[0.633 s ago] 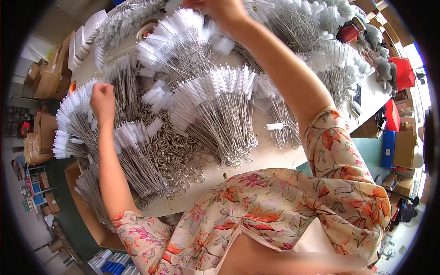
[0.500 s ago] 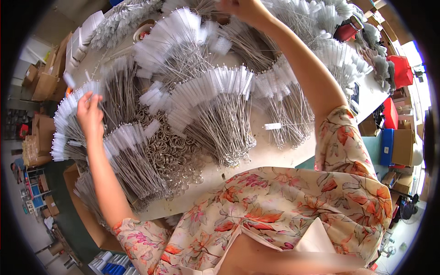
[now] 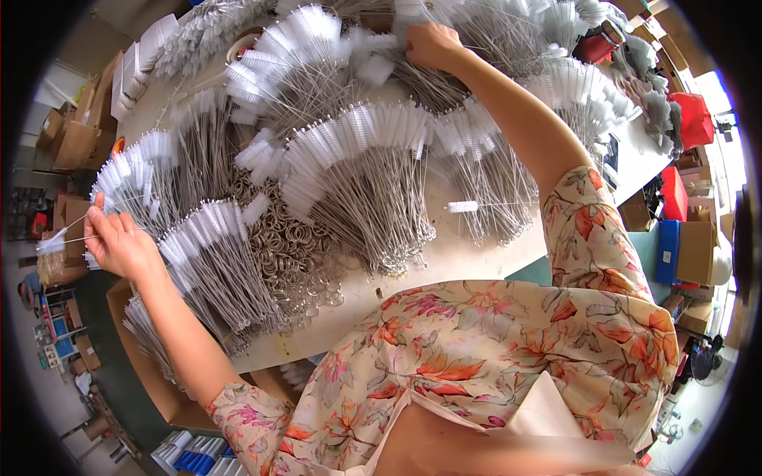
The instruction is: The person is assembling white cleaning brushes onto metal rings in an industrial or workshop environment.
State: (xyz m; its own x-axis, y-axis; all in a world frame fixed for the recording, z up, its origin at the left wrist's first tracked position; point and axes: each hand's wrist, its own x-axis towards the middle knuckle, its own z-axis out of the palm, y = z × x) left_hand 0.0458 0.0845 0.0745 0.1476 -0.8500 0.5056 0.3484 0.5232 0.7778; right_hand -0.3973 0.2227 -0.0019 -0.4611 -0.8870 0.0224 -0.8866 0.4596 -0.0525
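My left hand (image 3: 121, 239) is at the far left, past the table's edge, fingers pinched on thin wire stems. A white bristle head (image 3: 52, 242) at the end of those stems points away to the left, so it holds at least one tube brush. Just right of this hand stands a fan of white tube brushes (image 3: 139, 170). At the top, my right hand (image 3: 432, 46) is closed over a pile of brushes with wire stems (image 3: 429, 83); what its fingers grip is hidden.
Bundles of brushes (image 3: 361, 174) cover much of the table (image 3: 349, 297). A heap of metal rings (image 3: 294, 242) lies among them. One brush (image 3: 464, 207) lies crosswise on the right bundle. An open cardboard box (image 3: 159, 381) stands below the left edge.
My left hand has moved down and left, away from the brush fan, with wire stems now showing in it. The right hand has come down and right from the top edge.
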